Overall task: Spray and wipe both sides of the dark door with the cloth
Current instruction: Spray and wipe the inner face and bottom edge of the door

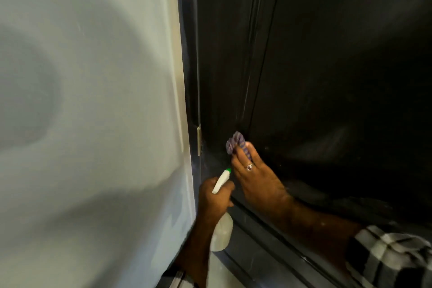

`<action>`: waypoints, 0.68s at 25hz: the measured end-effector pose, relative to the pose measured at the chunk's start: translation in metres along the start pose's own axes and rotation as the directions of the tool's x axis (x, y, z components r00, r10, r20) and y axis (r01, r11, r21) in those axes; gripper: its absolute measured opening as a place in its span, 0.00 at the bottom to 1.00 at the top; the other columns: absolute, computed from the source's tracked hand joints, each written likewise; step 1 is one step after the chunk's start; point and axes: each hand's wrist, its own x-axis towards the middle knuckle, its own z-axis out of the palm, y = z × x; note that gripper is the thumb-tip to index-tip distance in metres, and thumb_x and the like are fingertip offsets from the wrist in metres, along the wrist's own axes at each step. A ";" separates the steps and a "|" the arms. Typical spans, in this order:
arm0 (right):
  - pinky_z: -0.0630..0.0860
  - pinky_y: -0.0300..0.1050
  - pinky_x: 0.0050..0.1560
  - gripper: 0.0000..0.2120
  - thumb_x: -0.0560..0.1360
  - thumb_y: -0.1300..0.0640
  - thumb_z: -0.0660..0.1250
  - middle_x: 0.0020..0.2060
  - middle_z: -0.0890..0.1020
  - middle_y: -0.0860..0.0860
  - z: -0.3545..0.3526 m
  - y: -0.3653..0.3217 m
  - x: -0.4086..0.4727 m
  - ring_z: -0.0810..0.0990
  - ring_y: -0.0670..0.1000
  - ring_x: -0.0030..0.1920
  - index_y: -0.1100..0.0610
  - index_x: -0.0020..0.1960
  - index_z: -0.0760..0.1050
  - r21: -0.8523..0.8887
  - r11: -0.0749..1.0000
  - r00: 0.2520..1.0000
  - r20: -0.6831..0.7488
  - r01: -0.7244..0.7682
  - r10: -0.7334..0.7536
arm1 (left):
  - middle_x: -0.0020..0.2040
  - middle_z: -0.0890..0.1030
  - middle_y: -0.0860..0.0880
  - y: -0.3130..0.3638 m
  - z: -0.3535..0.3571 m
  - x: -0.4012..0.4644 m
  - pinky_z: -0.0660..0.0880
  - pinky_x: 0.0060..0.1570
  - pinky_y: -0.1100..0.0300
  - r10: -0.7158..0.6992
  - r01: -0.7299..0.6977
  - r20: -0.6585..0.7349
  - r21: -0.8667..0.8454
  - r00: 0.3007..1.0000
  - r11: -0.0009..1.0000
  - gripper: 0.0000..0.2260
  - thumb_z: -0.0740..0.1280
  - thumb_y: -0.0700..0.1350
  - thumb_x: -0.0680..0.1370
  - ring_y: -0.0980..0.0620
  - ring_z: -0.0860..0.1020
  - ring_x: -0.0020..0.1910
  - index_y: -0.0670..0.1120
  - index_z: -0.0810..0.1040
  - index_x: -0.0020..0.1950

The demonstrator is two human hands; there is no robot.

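i read this as the wiping step: right hand presses cloth to door near hinge; left hand grips bottle. next likely needs strokes across the panel.

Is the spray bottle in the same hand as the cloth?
No, the left hand grips the spray bottle, while the right hand presses the cloth against the door.

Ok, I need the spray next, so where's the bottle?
Low centre of the head view: the left hand grips the spray bottle beside the pale wall, just left of the right hand.
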 end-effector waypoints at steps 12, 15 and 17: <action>0.29 0.71 0.80 0.42 0.84 0.40 0.54 0.86 0.49 0.66 -0.022 0.041 0.007 0.44 0.68 0.86 0.66 0.86 0.47 -0.011 0.989 0.981 -0.132 -0.146 0.143 | 0.40 0.88 0.47 -0.027 -0.025 -0.014 0.82 0.38 0.62 0.093 -0.127 -0.121 -0.307 0.988 0.943 0.03 0.73 0.39 0.80 0.48 0.87 0.39 0.43 0.86 0.52; 0.37 0.70 0.79 0.37 0.87 0.45 0.54 0.85 0.50 0.68 0.029 -0.034 -0.011 0.50 0.69 0.85 0.65 0.86 0.46 -0.031 0.992 0.988 0.105 0.121 -0.117 | 0.40 0.88 0.49 -0.032 -0.018 -0.014 0.84 0.39 0.60 0.046 -0.063 -0.079 -0.232 0.996 0.971 0.04 0.73 0.45 0.80 0.47 0.87 0.40 0.46 0.85 0.53; 0.37 0.68 0.79 0.39 0.87 0.44 0.54 0.85 0.46 0.67 0.040 -0.048 -0.027 0.47 0.67 0.86 0.65 0.86 0.41 -0.032 0.991 0.988 0.092 0.128 -0.124 | 0.39 0.87 0.48 -0.029 -0.009 -0.021 0.85 0.41 0.55 0.047 -0.053 -0.034 -0.185 0.998 0.981 0.06 0.73 0.47 0.80 0.45 0.88 0.41 0.45 0.85 0.53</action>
